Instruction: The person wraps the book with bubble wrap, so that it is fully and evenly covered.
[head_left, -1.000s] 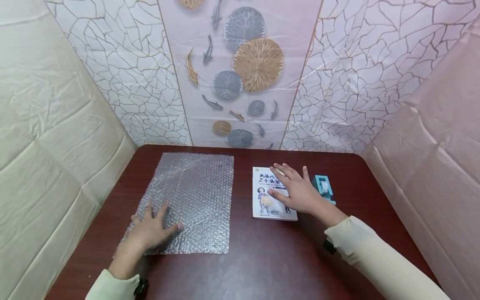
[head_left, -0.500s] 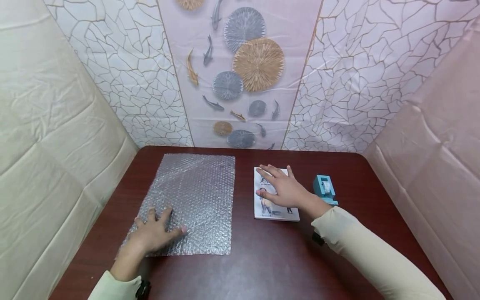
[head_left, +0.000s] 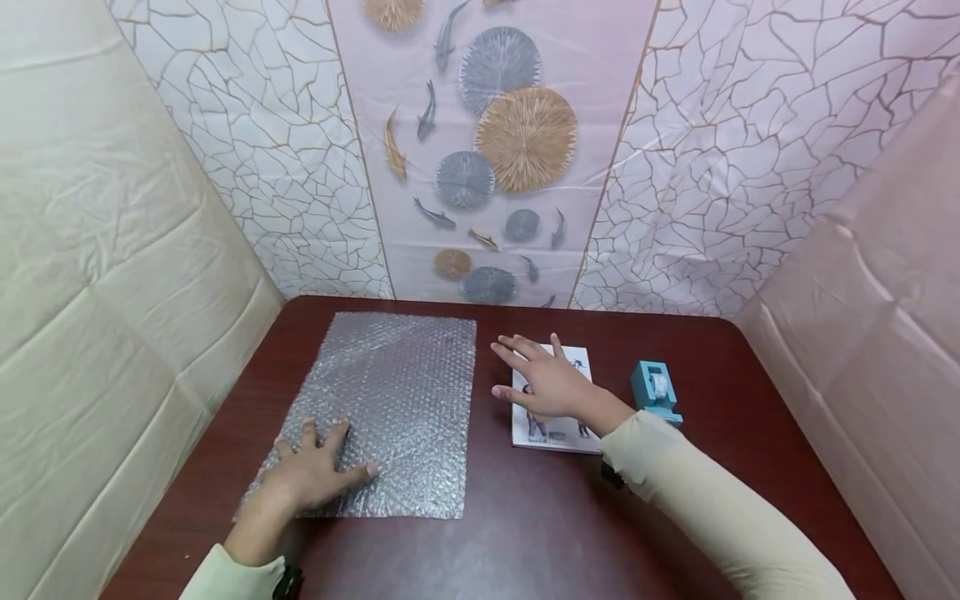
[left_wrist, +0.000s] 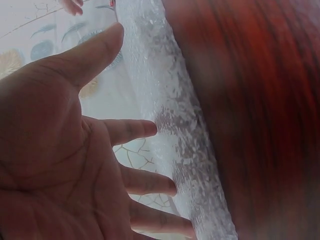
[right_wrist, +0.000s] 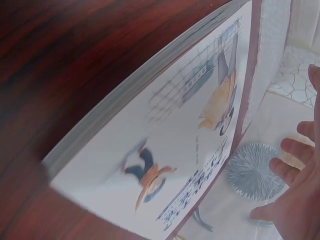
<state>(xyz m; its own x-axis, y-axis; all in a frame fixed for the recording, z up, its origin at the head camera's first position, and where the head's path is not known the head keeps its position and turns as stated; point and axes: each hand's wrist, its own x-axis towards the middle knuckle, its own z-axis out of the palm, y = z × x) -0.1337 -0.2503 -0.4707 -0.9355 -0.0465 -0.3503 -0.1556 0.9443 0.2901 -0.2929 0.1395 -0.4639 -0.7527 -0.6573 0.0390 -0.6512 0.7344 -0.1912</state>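
Observation:
A sheet of bubble wrap [head_left: 405, 400] lies flat on the left half of the table. My left hand [head_left: 311, 475] is spread over its lower left part, fingertips right at the sheet in the left wrist view. A white book [head_left: 558, 437] with drawn figures and Chinese characters on its cover lies right of the wrap. My right hand [head_left: 547, 379] hovers over the book with straight fingers, its fingertips reaching past the book's left edge. In the right wrist view a gap shows between that hand and the book cover [right_wrist: 165, 125]. Part of the cover is hidden under the hand.
A teal tape dispenser [head_left: 654, 390] with a roll of tape stands right of the book. The dark red-brown table [head_left: 495, 542] ends at a patterned cloth backdrop [head_left: 480, 167], with pale cloth walls on both sides.
My right hand has moved left across the book, away from the tape dispenser. My left hand stays over the bubble wrap. The head view has tilted up slightly.

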